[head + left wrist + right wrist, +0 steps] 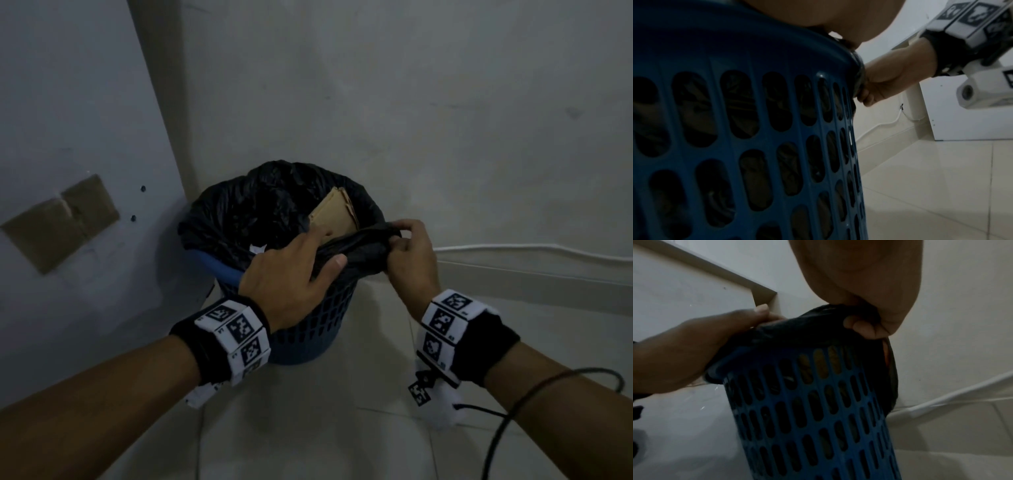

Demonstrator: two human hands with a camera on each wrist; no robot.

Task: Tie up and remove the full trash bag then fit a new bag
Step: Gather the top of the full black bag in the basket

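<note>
Nearest you, both wrists wear black bands with white marker blocks, and a dark cable loops by your right forearm. Your left hand (291, 270) grips the near edge of the black trash bag (260, 205), thumb over the gathered plastic and fingers curled behind it. Your right hand (409, 246) pinches the same gathered strip of bag just to the right, fingers curled tight round it, pulling it up off the rim. The bag sits inside the blue perforated waste basket (308, 329), whose left rim shows bare. A piece of brown cardboard (337, 214) stands up inside the bag. The basket stands on pale floor tiles (342, 428) in a corner, with a white cable (534, 248) running along the wall (411, 85) beyond.
</note>
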